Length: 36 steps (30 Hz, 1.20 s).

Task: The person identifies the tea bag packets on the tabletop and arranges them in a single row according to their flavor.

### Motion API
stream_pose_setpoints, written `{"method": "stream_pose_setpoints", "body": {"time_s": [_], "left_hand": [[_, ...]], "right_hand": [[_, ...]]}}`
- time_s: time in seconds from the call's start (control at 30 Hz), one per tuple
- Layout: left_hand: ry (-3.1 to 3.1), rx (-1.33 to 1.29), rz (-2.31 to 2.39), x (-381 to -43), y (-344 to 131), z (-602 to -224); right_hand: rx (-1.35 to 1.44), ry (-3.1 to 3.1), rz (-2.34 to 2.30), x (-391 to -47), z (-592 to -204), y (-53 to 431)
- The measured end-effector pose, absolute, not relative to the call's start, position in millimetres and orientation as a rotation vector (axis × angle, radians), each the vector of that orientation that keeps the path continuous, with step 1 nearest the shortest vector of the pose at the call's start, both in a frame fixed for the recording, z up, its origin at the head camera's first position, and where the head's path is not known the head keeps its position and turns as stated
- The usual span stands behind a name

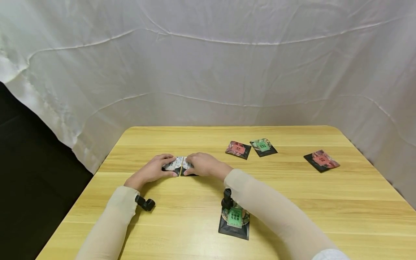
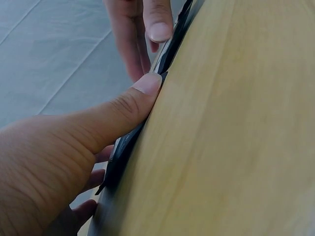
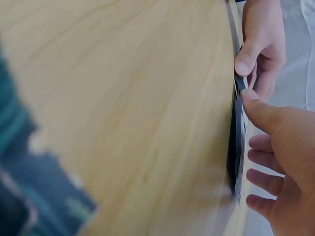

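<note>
Two black tea packets with white printed fronts lie side by side on the left of the wooden table, a thin gap between them. My left hand [image 1: 152,170] holds the left white tea packet [image 1: 173,165], thumb at its near corner and fingers round its far left side. Over the right white tea packet [image 1: 186,165] is my right hand [image 1: 204,164], covering most of it. In the right wrist view the right thumb [image 3: 258,109] is at that packet's edge [image 3: 236,142]. The other right fingers [image 3: 266,182] are spread loosely beyond it.
Under the right forearm lies a green-labelled tea packet [image 1: 234,222]. Farther back are a red tea packet [image 1: 238,149] and another green one [image 1: 263,147], close together. A second red packet [image 1: 321,160] lies at the right. A pale curtain [image 1: 208,72] hangs behind the table [image 1: 175,224].
</note>
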<state>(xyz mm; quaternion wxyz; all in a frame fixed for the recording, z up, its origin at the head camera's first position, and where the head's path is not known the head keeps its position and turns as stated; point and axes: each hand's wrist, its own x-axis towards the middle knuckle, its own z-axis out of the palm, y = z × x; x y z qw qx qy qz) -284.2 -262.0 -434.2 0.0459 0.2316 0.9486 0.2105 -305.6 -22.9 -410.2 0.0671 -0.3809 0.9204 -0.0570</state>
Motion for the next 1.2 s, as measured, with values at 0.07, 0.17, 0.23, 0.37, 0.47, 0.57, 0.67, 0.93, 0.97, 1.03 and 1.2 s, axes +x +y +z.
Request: {"method": "stream_pose_setpoints", "body": {"time_s": [0.07,0.17,0.23,0.37,0.47,0.57,0.67,0.93,0.97,1.03,1.2], "left_hand": [[2.896,0.709,0.647,-284.2,-261.8,-434.8],[2.897,0.709,0.655,-284.2,-261.9,-435.2],[2.902,0.707,0.656,-284.1,-262.1,-435.4],[2.907,0.708,0.658,-283.6,-262.0,-435.1],[2.908,0.705,0.673,-283.0,-261.8,-435.1],[2.906,0.699,0.684,-282.3,-261.6,-435.5],[2.904,0.695,0.681,-282.0,-261.3,-435.7],[2.892,0.68,0.687,-282.7,-262.2,-435.1],[2.893,0.683,0.684,-282.7,-262.4,-435.0],[2.894,0.69,0.68,-282.9,-262.6,-434.9],[2.904,0.704,0.678,-282.6,-262.0,-434.6]], "right_hand": [[-1.149,2.786,-0.178,-305.0,-408.3,-20.0],[-1.141,2.793,-0.183,-303.9,-404.4,-14.6],[-1.137,2.791,-0.191,-303.0,-401.4,-10.7],[-1.157,2.768,-0.208,-300.5,-395.9,-3.0],[-1.173,2.757,-0.241,-296.9,-392.4,3.0],[-1.189,2.743,-0.282,-291.4,-389.6,9.7],[-1.197,2.738,-0.319,-285.4,-387.4,17.1],[-1.187,2.76,-0.387,-275.4,-382.7,41.1],[-1.191,2.758,-0.398,-274.3,-382.3,44.1],[-1.197,2.755,-0.416,-272.3,-381.7,49.9],[-1.166,2.739,-0.491,-265.3,-379.9,63.5]]}}
